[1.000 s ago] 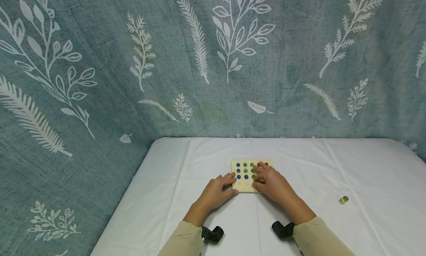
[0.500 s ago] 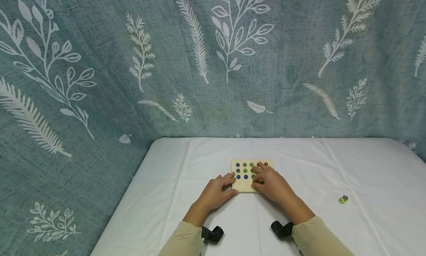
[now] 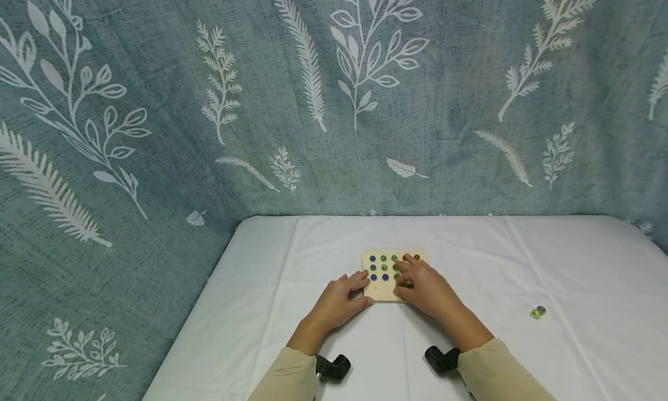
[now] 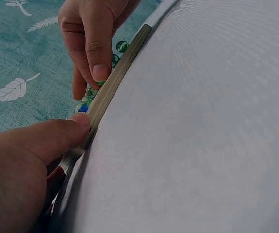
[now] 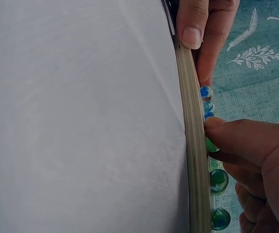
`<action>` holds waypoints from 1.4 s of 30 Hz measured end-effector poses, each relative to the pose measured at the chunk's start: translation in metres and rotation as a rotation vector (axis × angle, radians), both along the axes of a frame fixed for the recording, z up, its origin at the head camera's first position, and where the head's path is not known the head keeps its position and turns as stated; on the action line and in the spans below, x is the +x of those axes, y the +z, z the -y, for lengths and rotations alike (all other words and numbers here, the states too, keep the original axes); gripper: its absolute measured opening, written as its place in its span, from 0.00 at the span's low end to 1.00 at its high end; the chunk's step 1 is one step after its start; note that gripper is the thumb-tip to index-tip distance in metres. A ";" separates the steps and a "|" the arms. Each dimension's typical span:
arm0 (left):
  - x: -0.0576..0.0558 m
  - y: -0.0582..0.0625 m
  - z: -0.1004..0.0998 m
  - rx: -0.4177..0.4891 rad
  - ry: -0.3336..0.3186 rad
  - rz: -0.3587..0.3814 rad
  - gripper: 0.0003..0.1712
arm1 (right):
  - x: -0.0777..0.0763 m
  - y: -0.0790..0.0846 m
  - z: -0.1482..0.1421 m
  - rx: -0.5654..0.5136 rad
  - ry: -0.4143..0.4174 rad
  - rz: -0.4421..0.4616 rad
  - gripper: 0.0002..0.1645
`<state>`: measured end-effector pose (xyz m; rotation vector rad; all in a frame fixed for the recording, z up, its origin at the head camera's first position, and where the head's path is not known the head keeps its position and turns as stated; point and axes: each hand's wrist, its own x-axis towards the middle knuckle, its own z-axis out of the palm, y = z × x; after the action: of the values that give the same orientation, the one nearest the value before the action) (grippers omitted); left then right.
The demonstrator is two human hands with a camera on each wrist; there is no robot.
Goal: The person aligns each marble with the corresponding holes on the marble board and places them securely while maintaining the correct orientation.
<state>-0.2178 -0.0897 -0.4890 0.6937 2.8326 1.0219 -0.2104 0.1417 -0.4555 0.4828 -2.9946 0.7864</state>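
A pale wooden board lies on the white cloth, with rows of blue, green and brownish glass marbles seated on it. At its left front corner my left hand holds the board, thumb on the front edge and fingers along the left side. Over the right part of the board, my right hand pinches a green marble near the front edge, thumb against it. That hand hides several marbles in the head view. Two more green marbles sit along the front edge in the right wrist view.
A couple of loose marbles, yellow-green and dark, lie on the white cloth to the right. A leaf-patterned blue-green curtain hangs behind and at the left. Each wrist wears a black camera.
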 end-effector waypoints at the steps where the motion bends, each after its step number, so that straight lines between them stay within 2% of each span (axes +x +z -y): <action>1: 0.000 0.000 0.000 0.000 0.001 0.001 0.30 | 0.000 0.000 0.000 0.000 0.002 -0.001 0.11; 9: 0.002 0.002 -0.001 -0.004 0.004 0.008 0.30 | 0.003 0.005 -0.004 -0.018 0.039 -0.041 0.13; 15: 0.003 0.001 -0.002 -0.001 0.005 -0.005 0.29 | 0.007 0.014 -0.019 -0.134 -0.018 -0.021 0.15; 22: 0.003 0.002 -0.002 0.017 -0.002 -0.008 0.30 | 0.020 0.024 -0.072 -0.192 -0.122 0.022 0.21; 31: 0.002 0.000 0.001 0.017 -0.001 -0.013 0.30 | 0.036 0.025 -0.155 -0.202 -0.247 0.118 0.40; 42: 0.004 0.003 0.001 0.022 0.004 -0.008 0.30 | 0.064 0.008 -0.227 -0.172 -0.390 0.207 0.46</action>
<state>-0.2142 -0.0906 -0.4864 0.6962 2.8345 1.0549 -0.1461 0.3683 -0.4474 -0.1956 -3.0087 1.0927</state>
